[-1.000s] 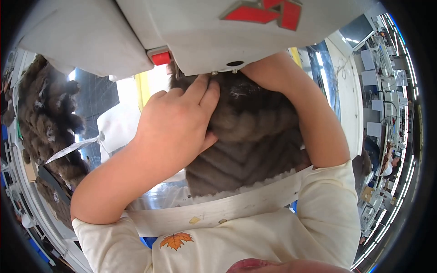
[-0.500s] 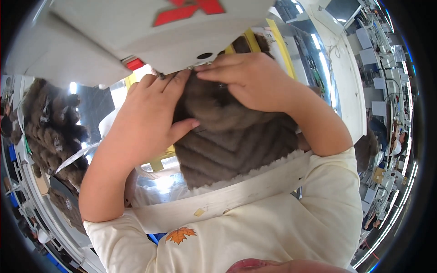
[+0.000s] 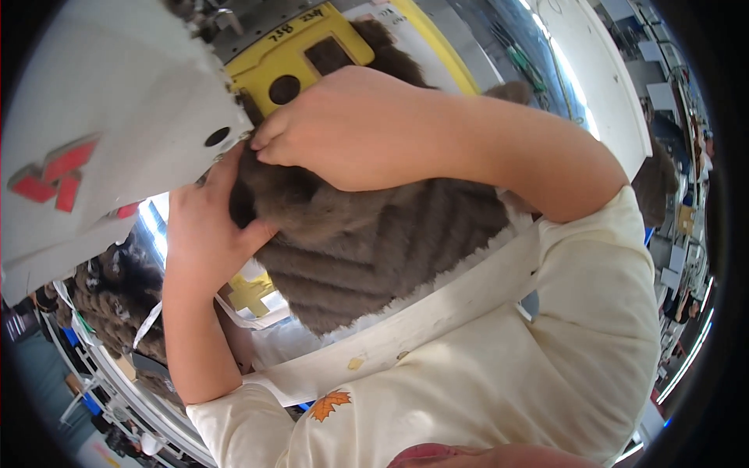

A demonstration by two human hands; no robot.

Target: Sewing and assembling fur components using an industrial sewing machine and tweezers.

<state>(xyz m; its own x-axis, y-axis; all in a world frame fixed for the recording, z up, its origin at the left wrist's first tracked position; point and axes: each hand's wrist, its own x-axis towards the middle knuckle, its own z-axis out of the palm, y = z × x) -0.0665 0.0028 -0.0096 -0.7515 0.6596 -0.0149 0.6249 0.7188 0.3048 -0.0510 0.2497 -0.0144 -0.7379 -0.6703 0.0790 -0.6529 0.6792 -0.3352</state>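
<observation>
A brown fur piece [image 3: 390, 249] with chevron ridges and a pale fluffy lower edge lies across the work area. Its upper left part is bunched under the white machine head [image 3: 148, 109], which looks like a sewing machine and bears a red emblem. My left hand [image 3: 203, 226] grips the fur's left edge, thumb on the fur and fingertips partly hidden by the machine. With its fingertips pressed together, my right hand [image 3: 351, 129] pinches the fur close to the machine head's lower corner. Whatever lies right under the machine is hidden.
A yellow plate [image 3: 343, 35] with holes sits behind my right hand, with dark fur beside it. A pale curved board [image 3: 421, 331] runs between the fur and my body. More brown fur pieces [image 3: 117, 288] lie at the left. Green-handled tools [image 3: 523, 66] rest far right.
The view has turned, so the machine head now stands further left and more yellow plate shows. My right fingers have curled in from a flatter pose. Both hands stay at the fur.
</observation>
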